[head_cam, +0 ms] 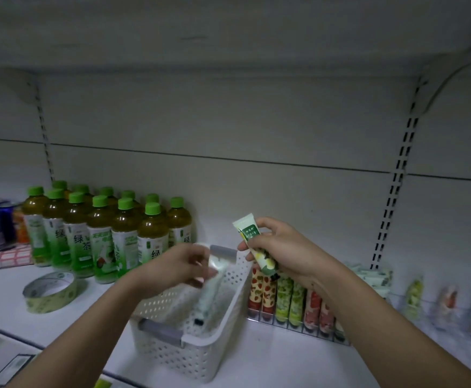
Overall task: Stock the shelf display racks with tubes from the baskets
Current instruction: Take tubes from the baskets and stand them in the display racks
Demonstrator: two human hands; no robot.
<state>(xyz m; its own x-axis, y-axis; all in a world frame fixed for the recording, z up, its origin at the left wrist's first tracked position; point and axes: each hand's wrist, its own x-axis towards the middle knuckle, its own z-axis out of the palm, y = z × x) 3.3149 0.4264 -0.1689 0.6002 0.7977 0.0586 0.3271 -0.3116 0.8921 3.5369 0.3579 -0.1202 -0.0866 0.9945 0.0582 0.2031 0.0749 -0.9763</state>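
Right hand [281, 253], centre right of the frame, grips a green tube [252, 242] nearly upright, crimped end up and cap down, directly above the rack [298, 323] of standing tubes at lower right. Left hand [184, 264] reaches into the basket [200, 354] at centre and appears to pinch a pale tube [210, 292], though blur obscures the fingers. The right hand is nearer the rack; the insertion would be a short downward move.

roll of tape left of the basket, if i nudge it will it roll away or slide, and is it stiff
The roll of tape lies flat on the shelf, its open ring facing up, so a nudge would probably slide it rather than roll it. Its band looks thin around a wide hollow, so it is likely light and may flex a little if squeezed. The glossy surface could be slippery.
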